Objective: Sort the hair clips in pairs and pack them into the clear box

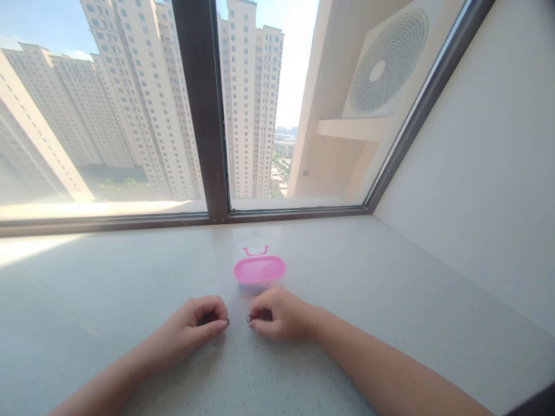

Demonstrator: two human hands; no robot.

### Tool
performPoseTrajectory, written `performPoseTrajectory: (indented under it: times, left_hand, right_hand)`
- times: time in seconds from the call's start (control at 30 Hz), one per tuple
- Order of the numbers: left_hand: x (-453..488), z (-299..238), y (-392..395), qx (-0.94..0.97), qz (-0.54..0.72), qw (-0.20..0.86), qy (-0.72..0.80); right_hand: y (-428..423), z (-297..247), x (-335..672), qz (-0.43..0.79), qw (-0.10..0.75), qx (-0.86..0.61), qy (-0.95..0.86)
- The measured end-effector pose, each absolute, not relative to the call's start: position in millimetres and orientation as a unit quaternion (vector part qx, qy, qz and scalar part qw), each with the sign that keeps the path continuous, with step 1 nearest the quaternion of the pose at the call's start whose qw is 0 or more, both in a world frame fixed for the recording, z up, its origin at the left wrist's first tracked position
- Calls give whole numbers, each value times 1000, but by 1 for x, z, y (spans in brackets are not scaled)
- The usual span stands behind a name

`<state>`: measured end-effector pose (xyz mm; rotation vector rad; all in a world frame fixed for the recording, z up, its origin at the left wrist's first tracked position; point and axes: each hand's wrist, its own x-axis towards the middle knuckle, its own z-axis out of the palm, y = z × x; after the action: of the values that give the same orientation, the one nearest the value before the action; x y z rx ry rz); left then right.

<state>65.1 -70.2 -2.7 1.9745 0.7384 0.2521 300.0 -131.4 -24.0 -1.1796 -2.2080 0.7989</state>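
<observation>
Over the pale speckled window sill, my left hand [203,318] pinches a tiny dark thing between thumb and forefinger; only its edge shows at the fingertips. A short gap away, my right hand [281,315] is closed in a pinch on a small dark ring [248,319], which sticks out to the left of the fingertips. Just beyond the right hand sits an oval container with a pink lid [260,270] and see-through sides. A curved pink handle [256,252] shows behind the lid. Farther left lies a small pale ring [211,278] on the sill.
The sill [108,289] runs up to a window with a dark frame [202,110]. A white wall [485,173] bounds the right side. Outside the glass are tall buildings and an air conditioner's outdoor unit [388,63]. Sunlight falls on the sill's left end.
</observation>
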Motion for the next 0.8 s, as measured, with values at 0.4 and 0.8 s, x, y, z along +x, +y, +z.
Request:
performPoseTrajectory:
  times: [0.4,0.8]
  left_hand:
    - [65,-3,-70,811,100,489,305]
    - [65,-3,-71,812,103,487,305]
  right_hand:
    - [-130,-26,300,294,265,-427,-813]
    - [-130,-26,301,299,269,-429,-809]
